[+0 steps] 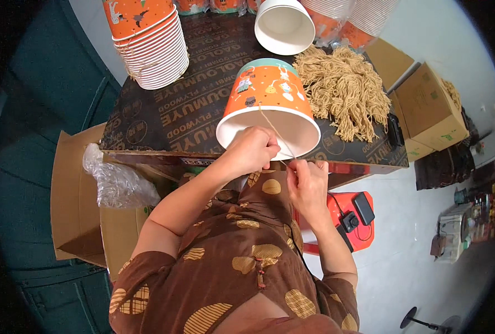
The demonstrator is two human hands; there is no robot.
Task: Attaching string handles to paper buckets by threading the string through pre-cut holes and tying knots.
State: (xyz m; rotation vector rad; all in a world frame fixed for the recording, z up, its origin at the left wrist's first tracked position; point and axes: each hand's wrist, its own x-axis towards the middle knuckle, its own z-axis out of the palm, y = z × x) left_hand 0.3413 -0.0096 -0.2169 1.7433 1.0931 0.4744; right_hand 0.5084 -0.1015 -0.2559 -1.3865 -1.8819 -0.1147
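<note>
An orange paper bucket (267, 92) with printed figures and a white inside lies tilted near the table's front edge, its open mouth toward me. A thin tan cord (272, 125) runs from a spot by its rim down across the opening. My left hand (252, 149) is closed in front of the mouth, its fingers curled and partly hidden. My right hand (310, 181) pinches the cord's lower end just below the rim. To the right of the bucket lies a heap of tan cords (345, 89).
A nested stack of orange buckets (152, 53) stands at the left of the black plywood table (203, 72). A white bucket (284, 26) sits at the back. Cardboard boxes (77, 206) flank both sides, one with clear plastic wrap (122, 181). A red stool (350, 217) carries small devices.
</note>
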